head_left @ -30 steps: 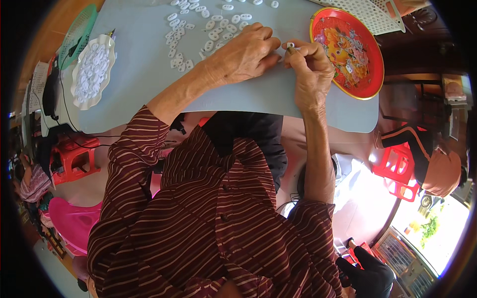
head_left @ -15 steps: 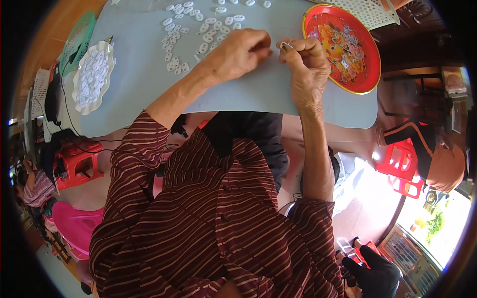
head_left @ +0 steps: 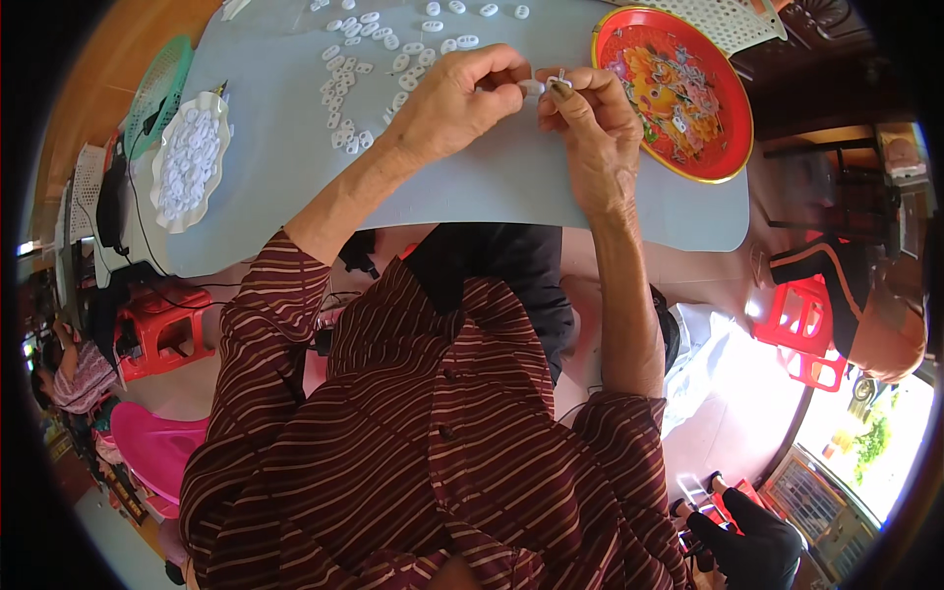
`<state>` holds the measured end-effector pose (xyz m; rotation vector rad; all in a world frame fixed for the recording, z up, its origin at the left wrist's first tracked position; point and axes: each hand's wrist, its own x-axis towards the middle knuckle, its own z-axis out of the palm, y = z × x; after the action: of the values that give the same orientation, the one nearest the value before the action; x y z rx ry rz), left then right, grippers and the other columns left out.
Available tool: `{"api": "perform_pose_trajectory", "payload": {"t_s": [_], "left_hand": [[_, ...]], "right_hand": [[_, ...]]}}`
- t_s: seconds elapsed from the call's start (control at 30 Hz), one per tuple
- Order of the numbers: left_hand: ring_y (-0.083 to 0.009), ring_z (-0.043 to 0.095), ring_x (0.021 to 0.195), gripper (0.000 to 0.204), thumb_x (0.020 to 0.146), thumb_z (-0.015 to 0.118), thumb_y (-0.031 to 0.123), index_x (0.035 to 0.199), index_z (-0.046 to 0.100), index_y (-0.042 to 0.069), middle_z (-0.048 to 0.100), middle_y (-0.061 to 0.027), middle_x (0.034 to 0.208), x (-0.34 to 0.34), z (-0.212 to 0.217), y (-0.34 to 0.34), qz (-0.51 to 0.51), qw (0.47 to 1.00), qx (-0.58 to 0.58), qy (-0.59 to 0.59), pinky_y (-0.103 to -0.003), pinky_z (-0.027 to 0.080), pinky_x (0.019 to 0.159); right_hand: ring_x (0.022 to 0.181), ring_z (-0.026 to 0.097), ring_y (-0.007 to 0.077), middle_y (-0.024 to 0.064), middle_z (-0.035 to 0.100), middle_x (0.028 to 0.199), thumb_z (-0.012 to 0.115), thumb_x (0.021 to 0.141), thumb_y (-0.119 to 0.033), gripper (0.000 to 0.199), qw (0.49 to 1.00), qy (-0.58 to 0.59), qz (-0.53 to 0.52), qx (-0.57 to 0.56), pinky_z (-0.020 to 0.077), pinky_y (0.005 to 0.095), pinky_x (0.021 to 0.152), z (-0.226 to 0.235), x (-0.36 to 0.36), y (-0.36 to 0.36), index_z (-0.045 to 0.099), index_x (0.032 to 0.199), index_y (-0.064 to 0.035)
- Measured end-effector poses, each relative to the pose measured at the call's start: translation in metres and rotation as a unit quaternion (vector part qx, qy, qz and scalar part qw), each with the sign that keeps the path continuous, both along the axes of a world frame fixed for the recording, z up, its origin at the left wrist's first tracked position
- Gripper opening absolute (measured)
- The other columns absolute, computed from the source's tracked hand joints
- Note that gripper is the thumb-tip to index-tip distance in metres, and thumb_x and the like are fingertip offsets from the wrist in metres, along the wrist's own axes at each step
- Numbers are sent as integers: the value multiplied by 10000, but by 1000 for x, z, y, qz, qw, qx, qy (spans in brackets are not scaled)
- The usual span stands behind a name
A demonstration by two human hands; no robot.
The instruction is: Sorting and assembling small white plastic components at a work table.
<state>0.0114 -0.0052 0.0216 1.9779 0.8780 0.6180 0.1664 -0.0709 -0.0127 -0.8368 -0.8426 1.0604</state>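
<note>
Over the grey-blue table, my left hand (head_left: 462, 98) pinches a small white oval plastic piece (head_left: 532, 88) between thumb and fingertips. Right beside it, the thumb and index finger of my right hand (head_left: 598, 123) close on another small white plastic piece (head_left: 559, 83), mostly covered by the fingers. The two pieces are close together; whether they touch I cannot tell. Beyond my left hand lie loose white oval pieces (head_left: 413, 47) with holes, and smaller white pieces (head_left: 339, 90) cluster left of them. A red round tray (head_left: 733, 147) with a floral print, holding small pieces, stands right of my right hand.
A scalloped white dish (head_left: 224, 128) heaped with white pieces stands at the table's left edge, beside a green mesh basket (head_left: 169, 84) and a black cable. A white perforated basket (head_left: 733, 25) is at the far right. Red stools (head_left: 162, 334) and other people are around the table.
My left hand has brought a white oval piece up to the right fingertips; its fingers were blurred by motion before. My right hand has shifted slightly left, still pinching its piece.
</note>
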Motion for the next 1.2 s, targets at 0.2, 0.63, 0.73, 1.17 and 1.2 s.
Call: {"api": "perform_pose_trajectory", "payload": {"t_s": [0.2,0.63,0.73,1.17,1.2], "left_hand": [[-93,606,783,171,867,563,87,1000,610,-11,642,-28,808,0,-20,4,-3,983,-30,-179,-226,486,713],[-89,556,787,147,887,594,109,984,612,1,607,-22,830,11,-41,3,39,921,-157,-355,-244,477,751],[-88,541,771,157,887,600,130,970,619,-2,598,-9,818,12,-32,8,11,928,-161,-337,-248,472,739],[-78,540,746,152,884,598,135,939,634,-2,604,10,817,12,-21,21,-23,965,-48,-258,-219,465,693],[-74,542,752,151,884,599,136,934,631,-3,603,13,811,12,-20,21,-28,968,-31,-246,-218,465,694]], "right_hand": [[733,589,99,66,639,866,610,875,-55,86,1000,-11,2,3,490,238,654,0,0,0,581,934,1],[720,570,87,20,612,776,620,875,-69,53,999,-37,-14,-26,467,229,682,-2,-2,1,595,908,-35],[707,589,86,34,633,794,644,852,-51,82,997,-54,-20,-41,480,221,657,-3,1,0,597,904,-8],[650,551,68,3,594,735,662,829,-53,81,993,-86,-17,-73,447,203,622,-1,0,-1,608,872,-11],[646,551,68,2,593,731,661,829,-53,80,994,-80,-16,-72,447,203,620,-2,0,-1,608,871,-10]]}}
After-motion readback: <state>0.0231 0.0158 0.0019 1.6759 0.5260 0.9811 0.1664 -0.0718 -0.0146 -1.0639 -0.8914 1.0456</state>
